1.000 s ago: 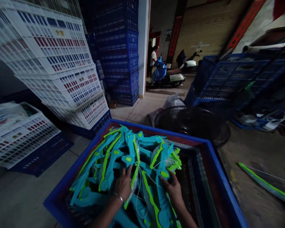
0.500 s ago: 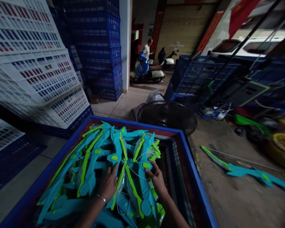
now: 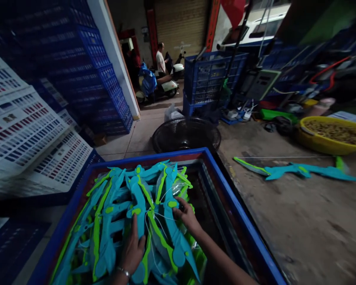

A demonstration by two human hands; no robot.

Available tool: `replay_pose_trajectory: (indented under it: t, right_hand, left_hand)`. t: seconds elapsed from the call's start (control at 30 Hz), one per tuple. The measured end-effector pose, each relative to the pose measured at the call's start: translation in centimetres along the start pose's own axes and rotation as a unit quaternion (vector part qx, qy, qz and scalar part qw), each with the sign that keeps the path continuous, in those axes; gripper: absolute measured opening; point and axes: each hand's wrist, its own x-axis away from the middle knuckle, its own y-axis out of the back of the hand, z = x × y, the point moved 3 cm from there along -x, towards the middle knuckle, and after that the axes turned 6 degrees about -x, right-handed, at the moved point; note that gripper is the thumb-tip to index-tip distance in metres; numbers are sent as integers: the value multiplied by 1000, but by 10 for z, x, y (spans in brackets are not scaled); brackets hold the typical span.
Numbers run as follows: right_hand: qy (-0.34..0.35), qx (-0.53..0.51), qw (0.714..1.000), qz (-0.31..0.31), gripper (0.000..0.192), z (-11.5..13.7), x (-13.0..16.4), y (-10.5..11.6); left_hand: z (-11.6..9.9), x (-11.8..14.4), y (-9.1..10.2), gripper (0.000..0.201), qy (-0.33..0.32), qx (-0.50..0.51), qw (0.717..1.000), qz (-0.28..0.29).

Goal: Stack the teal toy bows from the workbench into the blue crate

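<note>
A blue-rimmed crate [image 3: 240, 221] in front of me holds a pile of teal and lime-green toy bows with thin white strings. My left hand [image 3: 133, 247], with a metal bracelet at the wrist, lies with its index finger stretched onto the middle of a toy bow [image 3: 138, 196]. To its right, my right hand [image 3: 188, 217] touches the middle of another toy bow [image 3: 171, 225], fingers apart at its right edge. Both hands are open, and neither is wrapped round a bow. One more toy bow [image 3: 296, 169] rests on the floor to the right, its string stretched along it.
Stacked white crates [image 3: 32, 134] and blue crates [image 3: 106, 75] stand at the left. A round black fan-like object [image 3: 185, 136] lies beyond my crate. At the right is a yellow basin [image 3: 320, 144]. Farther back are a scooter [image 3: 163, 87] and a person [image 3: 160, 59].
The view has swung to the right, showing the whole bow on the floor and more of the yellow basin. Both hands stay on the same bows, with slightly shifted fingers.
</note>
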Motion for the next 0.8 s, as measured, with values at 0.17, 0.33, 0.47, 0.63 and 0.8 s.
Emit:
replay_pose_trajectory:
  t: [0.17, 0.33, 0.47, 0.63, 0.8]
  right_hand:
    - [28, 51, 998, 16, 59, -8, -6, 2]
    - [48, 125, 991, 25, 64, -10, -6, -7]
    - [60, 181, 981, 33, 79, -4, 16, -10]
    - [104, 224, 966, 74, 77, 28, 82, 13]
    - [124, 275, 951, 71, 33, 96, 132, 97]
  left_hand:
    - [7, 1, 2, 72, -11, 29, 999, -19]
    - [8, -4, 4, 76, -1, 43, 998, -55]
    - [5, -8, 7, 83, 18, 42, 997, -68]
    - [0, -13, 12, 92, 34, 51, 997, -45]
    - [3, -14, 17, 100, 47, 53, 995, -65]
